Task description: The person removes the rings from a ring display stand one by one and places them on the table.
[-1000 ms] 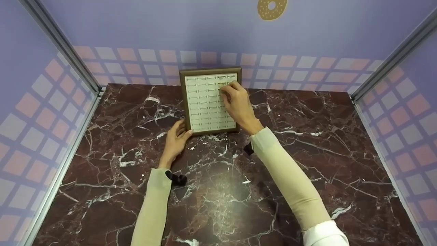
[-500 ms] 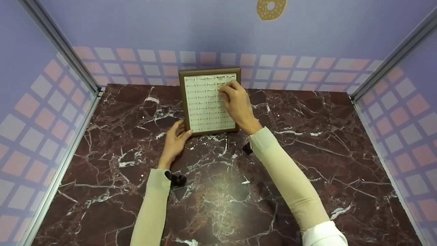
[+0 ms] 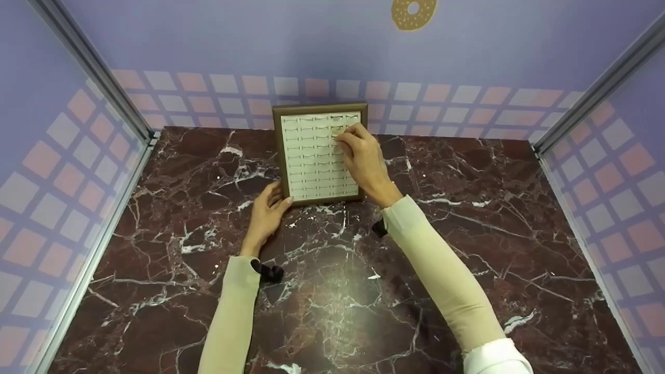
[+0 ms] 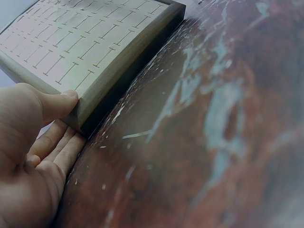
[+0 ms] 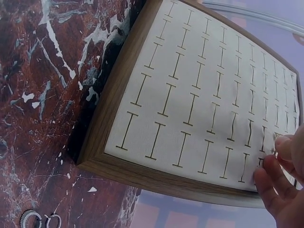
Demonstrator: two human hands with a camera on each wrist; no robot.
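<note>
A ring display tray (image 3: 311, 156) with a brown wooden frame and rows of slots in a white pad stands propped up near the back wall. My left hand (image 3: 266, 210) grips its lower left corner; in the left wrist view the thumb (image 4: 66, 99) lies on the front edge and the fingers are behind. At the upper right slots, my right hand (image 3: 363, 158) pinches what looks like a small ring, mostly hidden by the fingers (image 5: 273, 178). Just above those fingertips a gold-coloured ring (image 3: 337, 128) shows in a slot, and a darker one (image 3: 336, 118) sits higher up.
Two rings, one silver and studded (image 5: 31, 218) and one thinner (image 5: 53, 221), lie on the dark red marbled table (image 3: 322, 291). Behind the tray rises a purple wall (image 3: 234, 47) with a checked band; side walls stand left and right.
My right fingertips shift very slightly at the same slot area. The left hand and the tray stay where they were.
</note>
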